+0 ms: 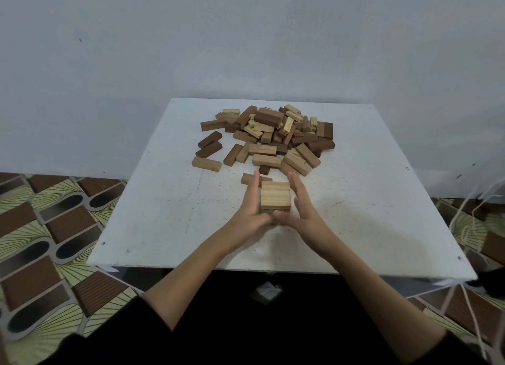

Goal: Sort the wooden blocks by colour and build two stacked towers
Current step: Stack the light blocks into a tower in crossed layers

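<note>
Straight fingers point(254, 184) of the left hand point(250, 209) flat against the left side of a small light-wood tower point(275, 198); straight fingers of the right hand point(299, 205) flat near its right side, thumbs meeting at its near face. Nothing gripped, only pressed between open palms. Tower standing near the middle of the white table point(153, 214), toward the near edge. Top layer of pale blocks laid side by side, long axis running left to right; block ends of the layer below facing the camera, so long axis there pointing toward the wall. Just behind the fingertips, one dark block point(249, 178) lying flat, partly hidden by the left hand. Farther back, a loose pile of mixed blocks point(273, 135), dark and pale together, pointing in many directions. Beside the table, patterned floor point(49, 228); behind, pale wall point(246, 42).
</note>
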Tool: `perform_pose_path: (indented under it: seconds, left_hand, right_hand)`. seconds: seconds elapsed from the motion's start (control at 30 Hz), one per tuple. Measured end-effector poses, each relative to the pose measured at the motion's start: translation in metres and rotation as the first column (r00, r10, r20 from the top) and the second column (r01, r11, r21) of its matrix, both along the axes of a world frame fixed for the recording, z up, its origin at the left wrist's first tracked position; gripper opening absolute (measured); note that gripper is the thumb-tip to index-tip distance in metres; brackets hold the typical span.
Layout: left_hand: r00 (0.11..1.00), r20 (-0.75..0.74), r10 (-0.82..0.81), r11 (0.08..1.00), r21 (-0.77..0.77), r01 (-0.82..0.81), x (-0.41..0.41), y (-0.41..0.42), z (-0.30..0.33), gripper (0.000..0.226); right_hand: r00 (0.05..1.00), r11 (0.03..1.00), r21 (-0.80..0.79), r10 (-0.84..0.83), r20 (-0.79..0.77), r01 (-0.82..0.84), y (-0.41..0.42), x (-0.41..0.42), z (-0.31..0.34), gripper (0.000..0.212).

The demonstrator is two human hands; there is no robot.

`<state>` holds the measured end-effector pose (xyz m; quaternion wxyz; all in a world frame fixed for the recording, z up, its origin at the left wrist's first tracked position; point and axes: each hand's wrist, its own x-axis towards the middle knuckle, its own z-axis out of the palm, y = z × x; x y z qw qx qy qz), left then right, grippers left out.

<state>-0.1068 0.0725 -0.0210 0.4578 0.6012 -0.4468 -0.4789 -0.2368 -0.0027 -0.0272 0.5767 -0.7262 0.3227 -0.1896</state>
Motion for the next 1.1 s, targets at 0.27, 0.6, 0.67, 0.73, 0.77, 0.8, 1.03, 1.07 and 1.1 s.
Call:
perform_pose_path:
  seconds: [0.27,0.6,0.67,0.73,0.77,0.8,1.03,1.07,1.1]
  left_hand:
    - [0.994,-0.088,0.064,0.998,0.014,-0.063,-0.009,0.0,0.0,0.081]
    - [0.994,-0.095,0.046,0.999,-0.008,-0.047,-0.009,0.0,-0.002,0.08]
    - [0.995,-0.096,0.037,0.999,-0.007,-0.038,-0.008,0.001,-0.002,0.079]
    - [0.994,-0.104,0.04,0.999,-0.006,-0.041,-0.008,0.0,-0.003,0.079]
    - [0.994,-0.105,0.04,0.999,-0.004,-0.041,-0.008,0.0,-0.003,0.078]
    - [0.994,-0.102,0.038,0.999,-0.004,-0.039,-0.008,0.0,-0.003,0.078]
    - [0.996,-0.078,0.041,0.999,-0.011,-0.042,-0.007,0.0,-0.007,0.077]
    - [0.997,-0.071,0.037,0.999,-0.011,-0.038,-0.006,0.001,-0.007,0.078]
    - [0.997,-0.071,0.036,0.999,-0.013,-0.037,-0.006,0.001,-0.007,0.079]
  right_hand:
    - [0.999,0.999,-0.006,-0.049,0.017,0.049,0.009,0.005,-0.009,0.096]
    - [0.999,0.998,-0.046,-0.042,-0.004,0.042,0.009,0.008,-0.013,0.088]
    - [0.999,0.998,-0.048,-0.046,-0.004,0.046,0.009,0.008,-0.013,0.087]
    - [0.999,0.998,-0.044,-0.049,-0.005,0.049,0.009,0.009,-0.014,0.086]
    - [0.999,0.998,-0.04,-0.049,-0.006,0.049,0.009,0.009,-0.014,0.085]
    - [0.999,0.998,-0.036,-0.051,-0.006,0.05,0.009,0.009,-0.014,0.085]
    - [0.999,0.998,-0.051,-0.044,-0.012,0.044,0.008,0.008,-0.014,0.078]
    - [0.999,0.998,-0.05,-0.043,-0.013,0.042,0.008,0.007,-0.013,0.079]
    - [0.999,0.998,-0.047,-0.045,-0.013,0.044,0.008,0.006,-0.012,0.081]
